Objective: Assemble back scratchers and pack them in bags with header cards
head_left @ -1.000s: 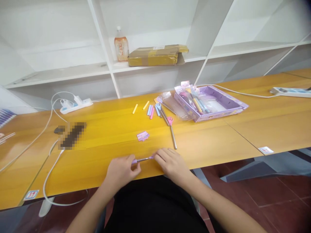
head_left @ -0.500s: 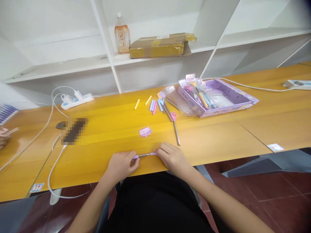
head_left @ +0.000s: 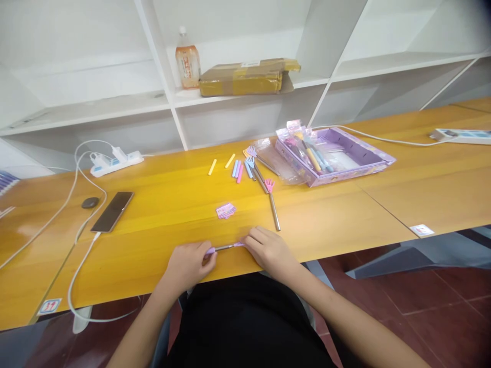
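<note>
Low over the near part of the table, a small back scratcher [head_left: 224, 248] with a metal rod and purple ends lies between my two hands. My left hand [head_left: 190, 263] is closed around its purple handle. At the other end, the fingers of my right hand [head_left: 270, 253] pinch the purple head, which they partly cover. Beyond the hands is a small stack of purple cards [head_left: 226, 210]. A pink-headed back scratcher [head_left: 273, 207] lies farther right, beside several others with blue, purple and yellow heads [head_left: 250, 161]. Loose blue and pink handles [head_left: 238, 169] and two yellow handles [head_left: 212, 166] lie nearby.
A purple box [head_left: 356, 171] holds bagged back scratchers at the back right. At left lie a phone [head_left: 113, 212] on a white cable, a dark mouse-like object [head_left: 90, 203] and a power strip [head_left: 117, 163]. A bottle [head_left: 187, 66] and a cardboard box [head_left: 241, 79] stand on the shelf.
The view has shifted slightly, so the table's things appear a little farther left. Both hands keep their hold on the back scratcher, with little visible movement.
</note>
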### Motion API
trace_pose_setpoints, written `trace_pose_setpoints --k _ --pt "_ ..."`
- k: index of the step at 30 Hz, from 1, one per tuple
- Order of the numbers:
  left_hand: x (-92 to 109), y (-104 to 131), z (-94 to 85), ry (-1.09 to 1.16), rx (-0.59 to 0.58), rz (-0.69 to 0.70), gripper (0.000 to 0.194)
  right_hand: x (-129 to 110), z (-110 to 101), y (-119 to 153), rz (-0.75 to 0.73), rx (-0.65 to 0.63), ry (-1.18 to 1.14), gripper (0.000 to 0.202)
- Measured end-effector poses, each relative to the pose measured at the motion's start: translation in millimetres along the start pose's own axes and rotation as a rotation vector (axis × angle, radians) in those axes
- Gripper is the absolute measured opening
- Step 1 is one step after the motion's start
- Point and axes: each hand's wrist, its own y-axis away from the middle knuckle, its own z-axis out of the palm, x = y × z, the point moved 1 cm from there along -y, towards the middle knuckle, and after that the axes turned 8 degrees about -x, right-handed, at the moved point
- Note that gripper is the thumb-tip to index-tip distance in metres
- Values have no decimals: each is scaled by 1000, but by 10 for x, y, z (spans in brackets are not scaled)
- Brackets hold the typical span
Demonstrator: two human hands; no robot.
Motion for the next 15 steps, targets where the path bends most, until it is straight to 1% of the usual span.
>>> trace_pose_setpoints --k 2,3,5,6,7,8,10,11,13,15 --pt "2 0 -5 5 -9 -5 25 33 -80 -2 -6 -33 -44 23" --pt "1 1 -8 7 -15 -12 24 81 -155 -9 -43 -77 -98 23" --pt "-3 5 -17 16 -28 -29 25 265 -371 -52 -137 -174 -232 31" --pt "-7 8 -21 24 -35 -36 26 404 -498 -94 -160 -203 -281 36" --pt "-13 10 -25 34 -42 -40 27 575 -625 -154 -103 -169 -284 37" --pt "-19 11 -27 45 -50 -40 29 766 -736 -232 0 -120 -246 38" --pt "-34 11 -28 58 -65 -37 30 1169 -868 -427 287 -46 -40 40" --pt "-41 10 -28 60 -70 -37 31 1359 -876 -536 429 -52 79 40" --pt "-53 7 -27 64 -76 -37 30 1678 -785 -748 621 -162 248 42" --pt "-59 7 -29 75 -71 -33 30 1903 -607 -914 721 -329 331 50"
